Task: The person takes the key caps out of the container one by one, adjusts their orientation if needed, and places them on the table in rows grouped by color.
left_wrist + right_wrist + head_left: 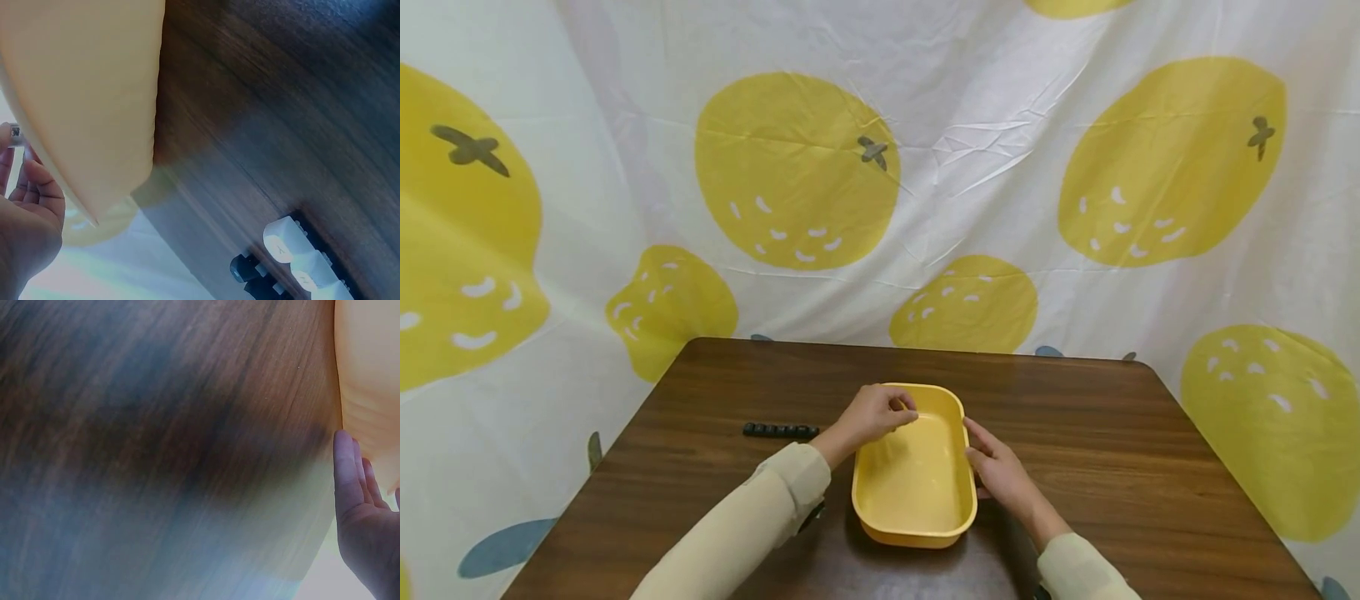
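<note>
A deep yellow plastic bin with rounded corners sits on the table. My left hand is over its far left part, fingers bent. In the left wrist view that hand pinches a small pale block with a dark square on its face, which looks like a key switch or keycap; I cannot tell which. My right hand lies along the bin's right side. Its straight fingers rest on the outer wall in the right wrist view.
Left of the bin lies a row of black keycaps. White keycaps show on a black base in the left wrist view. A dark wooden table extends around the bin; a white curtain with yellow lemons hangs behind.
</note>
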A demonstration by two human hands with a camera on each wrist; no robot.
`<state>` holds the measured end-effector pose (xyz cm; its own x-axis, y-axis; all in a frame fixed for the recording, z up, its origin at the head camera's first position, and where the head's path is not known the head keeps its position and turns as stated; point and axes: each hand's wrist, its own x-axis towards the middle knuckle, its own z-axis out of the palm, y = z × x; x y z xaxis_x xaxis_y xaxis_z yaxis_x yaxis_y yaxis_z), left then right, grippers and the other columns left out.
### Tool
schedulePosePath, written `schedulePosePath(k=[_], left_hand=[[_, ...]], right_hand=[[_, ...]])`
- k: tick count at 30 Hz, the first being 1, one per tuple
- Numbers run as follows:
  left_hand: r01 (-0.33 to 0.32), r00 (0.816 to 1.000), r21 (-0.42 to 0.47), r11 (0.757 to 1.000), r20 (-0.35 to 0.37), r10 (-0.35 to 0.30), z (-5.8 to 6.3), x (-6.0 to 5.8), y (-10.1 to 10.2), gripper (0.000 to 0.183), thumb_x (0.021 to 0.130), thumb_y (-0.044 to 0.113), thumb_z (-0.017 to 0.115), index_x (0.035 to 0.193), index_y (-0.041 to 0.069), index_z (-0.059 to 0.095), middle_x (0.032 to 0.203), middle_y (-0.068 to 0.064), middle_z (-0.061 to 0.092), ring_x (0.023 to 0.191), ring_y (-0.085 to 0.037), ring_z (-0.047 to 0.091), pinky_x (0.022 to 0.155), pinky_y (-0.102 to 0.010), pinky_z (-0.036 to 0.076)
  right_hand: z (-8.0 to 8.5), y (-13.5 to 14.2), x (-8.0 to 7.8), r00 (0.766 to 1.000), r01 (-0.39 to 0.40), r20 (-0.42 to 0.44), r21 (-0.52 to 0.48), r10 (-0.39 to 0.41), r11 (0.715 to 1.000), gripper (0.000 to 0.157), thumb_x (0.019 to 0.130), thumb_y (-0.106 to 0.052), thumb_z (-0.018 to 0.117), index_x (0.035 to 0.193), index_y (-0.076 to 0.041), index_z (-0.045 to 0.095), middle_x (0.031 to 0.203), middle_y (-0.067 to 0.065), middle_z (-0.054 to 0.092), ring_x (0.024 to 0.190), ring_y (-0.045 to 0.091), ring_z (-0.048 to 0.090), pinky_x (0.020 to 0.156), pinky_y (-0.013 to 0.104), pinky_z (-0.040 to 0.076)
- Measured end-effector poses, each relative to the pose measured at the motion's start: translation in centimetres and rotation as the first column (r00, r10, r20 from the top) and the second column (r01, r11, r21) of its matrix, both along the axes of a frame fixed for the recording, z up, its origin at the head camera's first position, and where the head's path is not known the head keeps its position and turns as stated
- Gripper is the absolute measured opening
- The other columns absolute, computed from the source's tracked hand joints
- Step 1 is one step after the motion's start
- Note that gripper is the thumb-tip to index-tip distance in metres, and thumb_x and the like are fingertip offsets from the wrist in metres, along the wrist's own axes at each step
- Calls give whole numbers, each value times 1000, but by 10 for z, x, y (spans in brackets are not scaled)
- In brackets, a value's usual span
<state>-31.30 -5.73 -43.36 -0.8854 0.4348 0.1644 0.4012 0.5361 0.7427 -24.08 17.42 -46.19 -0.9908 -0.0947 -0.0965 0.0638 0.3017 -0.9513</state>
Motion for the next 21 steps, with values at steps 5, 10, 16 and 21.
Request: schedulePosePath(k=[5, 10, 16, 21], left_hand=[[-25, 1000, 15, 1000, -6, 25, 3, 1, -7, 6, 94, 18, 70, 95, 14, 73, 85, -4, 70, 70, -19, 65, 59, -27, 50], [-43, 999, 29, 999, -21, 43, 4, 1, -20, 20, 93, 17, 71, 110, 6, 72, 88, -2, 68, 75, -14, 61, 62, -28, 51], [-97, 995, 24, 995, 1, 97, 3, 2, -45, 34, 94, 15, 69, 124, 0, 67, 103, -6, 68, 91, -20, 63, 72, -32, 54], [-159, 987, 46, 986, -6, 159, 2, 3, -67, 23, 92, 16, 72, 112, 3, 73, 101, -3, 66, 89, -18, 62, 76, -35, 54]], right_hand=[[0, 0, -1, 1000, -7, 4, 10, 7, 1000, 53, 103, -10, 47, 155, -10, 35, 110, 22, 59, 82, 28, 67, 61, 45, 58], [0, 0, -1, 1000, -6, 12, 18, 6, 1000, 53, 104, -11, 47, 155, -10, 34, 112, 22, 58, 83, 29, 66, 60, 44, 58], [-1, 1, -2, 1000, -21, 6, 31, 21, 999, 54, 104, -11, 46, 156, -10, 32, 109, 21, 57, 81, 25, 65, 60, 41, 58], [0, 1, -2, 1000, -11, 8, 36, 11, 999, 53, 103, -11, 46, 155, -10, 33, 107, 21, 57, 80, 24, 65, 60, 41, 58]])
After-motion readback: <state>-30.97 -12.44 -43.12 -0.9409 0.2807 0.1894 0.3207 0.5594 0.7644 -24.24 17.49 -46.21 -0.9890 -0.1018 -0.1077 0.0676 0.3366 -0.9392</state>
